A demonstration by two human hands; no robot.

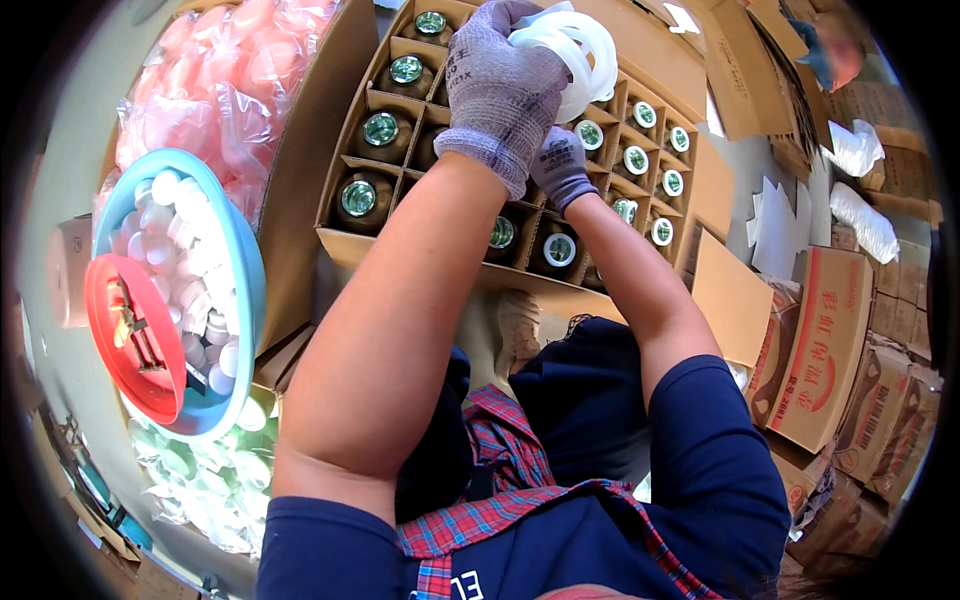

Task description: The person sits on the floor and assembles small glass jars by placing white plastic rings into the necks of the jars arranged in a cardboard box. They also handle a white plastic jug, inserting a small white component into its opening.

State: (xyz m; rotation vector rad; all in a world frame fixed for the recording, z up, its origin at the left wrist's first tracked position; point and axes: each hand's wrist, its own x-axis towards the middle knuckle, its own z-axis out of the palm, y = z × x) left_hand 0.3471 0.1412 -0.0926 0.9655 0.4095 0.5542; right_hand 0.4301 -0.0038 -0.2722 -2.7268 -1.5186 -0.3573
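From my end, the left grip point(505, 85) is closed around a bunch of white plastic rings point(580, 58); the right grip point(562, 165), just below it, is half hidden, so I can't tell its hold. Right of it stand ringed flasks point(635, 160); left of both, bare-mouthed flasks point(358, 198). I'd judge the carton point(345, 248) part done. The left forearm point(390, 340) blocks some cells; beyond it sits a blue basin point(255, 300) of white caps point(200, 270).

Likely a packing workshop: stacked cartons point(822, 350), boxed bottles point(381, 136).
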